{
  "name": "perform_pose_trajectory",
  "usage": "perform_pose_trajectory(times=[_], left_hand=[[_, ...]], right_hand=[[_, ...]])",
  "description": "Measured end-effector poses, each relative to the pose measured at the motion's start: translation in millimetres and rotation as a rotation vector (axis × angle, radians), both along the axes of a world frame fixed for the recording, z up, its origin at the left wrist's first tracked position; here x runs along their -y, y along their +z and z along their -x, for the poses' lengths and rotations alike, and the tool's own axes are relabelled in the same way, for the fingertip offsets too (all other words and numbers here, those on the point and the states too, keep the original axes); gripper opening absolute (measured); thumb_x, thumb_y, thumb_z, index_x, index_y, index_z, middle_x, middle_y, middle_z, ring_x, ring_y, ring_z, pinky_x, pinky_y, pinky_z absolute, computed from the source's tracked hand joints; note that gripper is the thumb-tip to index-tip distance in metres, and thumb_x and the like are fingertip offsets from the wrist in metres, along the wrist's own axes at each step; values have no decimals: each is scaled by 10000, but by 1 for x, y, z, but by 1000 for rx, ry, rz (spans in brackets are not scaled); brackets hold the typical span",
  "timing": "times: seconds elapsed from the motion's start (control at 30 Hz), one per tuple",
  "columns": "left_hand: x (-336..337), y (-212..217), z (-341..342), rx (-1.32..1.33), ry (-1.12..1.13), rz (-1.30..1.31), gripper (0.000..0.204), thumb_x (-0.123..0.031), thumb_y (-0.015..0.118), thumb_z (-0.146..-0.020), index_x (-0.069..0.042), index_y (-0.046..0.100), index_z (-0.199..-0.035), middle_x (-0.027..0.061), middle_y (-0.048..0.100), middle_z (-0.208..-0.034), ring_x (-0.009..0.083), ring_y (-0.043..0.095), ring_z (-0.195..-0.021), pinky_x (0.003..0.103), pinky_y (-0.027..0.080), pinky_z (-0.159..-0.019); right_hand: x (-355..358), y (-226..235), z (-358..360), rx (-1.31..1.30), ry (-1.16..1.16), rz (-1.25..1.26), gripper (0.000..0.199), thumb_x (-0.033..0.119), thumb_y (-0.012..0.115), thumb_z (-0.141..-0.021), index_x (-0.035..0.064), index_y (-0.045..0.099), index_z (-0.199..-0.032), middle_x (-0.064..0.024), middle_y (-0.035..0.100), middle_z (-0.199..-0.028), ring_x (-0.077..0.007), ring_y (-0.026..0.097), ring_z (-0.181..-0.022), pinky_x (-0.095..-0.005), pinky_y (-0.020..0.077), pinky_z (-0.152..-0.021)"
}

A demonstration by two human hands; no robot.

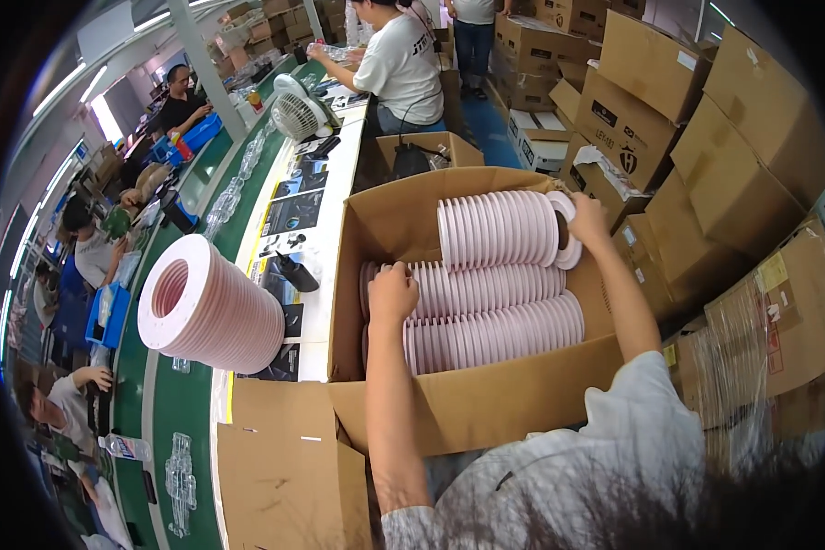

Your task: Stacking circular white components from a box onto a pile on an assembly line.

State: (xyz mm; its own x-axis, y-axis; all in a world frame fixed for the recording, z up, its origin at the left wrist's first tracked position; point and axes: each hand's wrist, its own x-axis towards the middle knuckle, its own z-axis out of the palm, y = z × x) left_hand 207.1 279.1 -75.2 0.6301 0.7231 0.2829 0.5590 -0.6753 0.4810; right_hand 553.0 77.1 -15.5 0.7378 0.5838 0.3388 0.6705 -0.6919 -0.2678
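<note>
Your left hand [392,295] and right hand [588,218] press flat on the two ends of a row of pink rings [495,286] in the box [486,394], fingers unclosed. Squeeze inward evenly, lift level.

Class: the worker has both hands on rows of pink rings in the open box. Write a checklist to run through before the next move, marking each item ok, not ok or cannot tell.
1. Left hand on the left end of a lower row: ok.
2. Right hand on the right end of the top row: ok.
3. Both hands on the same row: not ok; they press different rows.
4. Box flaps open: ok.
5. Ring stack beside the box lying steady: cannot tell.
6. Grip firm enough to lift: cannot tell.
</note>
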Motion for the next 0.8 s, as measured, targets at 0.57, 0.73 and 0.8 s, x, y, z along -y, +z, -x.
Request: perform_pose_trajectory(times=[0.57,0.73,0.8], left_hand=[[59,47,-29,378,-622,146,780,-259,820,-709,2,455,-1346,207,611,-1185,333,585,-1115,374,461,-910],[35,39,-16,226,-397,628,293,-203,685,-849,22,650,-1032,116,672,-739,177,636,-632,327,498,-616],[21,28,-10,227,-368,961,287,-258,630,-892,12,670,-983,85,672,-726,162,640,-673,307,487,-601]], right_hand=[[-63,72,140,-612,460,-225,451,89,647,-716,-14,637,-1156,-172,711,-834,-278,701,-790,-350,540,-737],[-70,37,124,-585,370,-315,355,159,651,-808,-18,658,-1116,-116,708,-774,-208,689,-742,-341,533,-704],[-68,13,111,-441,435,-334,339,212,635,-873,-20,661,-1119,-104,715,-853,-181,671,-794,-345,528,-743]])
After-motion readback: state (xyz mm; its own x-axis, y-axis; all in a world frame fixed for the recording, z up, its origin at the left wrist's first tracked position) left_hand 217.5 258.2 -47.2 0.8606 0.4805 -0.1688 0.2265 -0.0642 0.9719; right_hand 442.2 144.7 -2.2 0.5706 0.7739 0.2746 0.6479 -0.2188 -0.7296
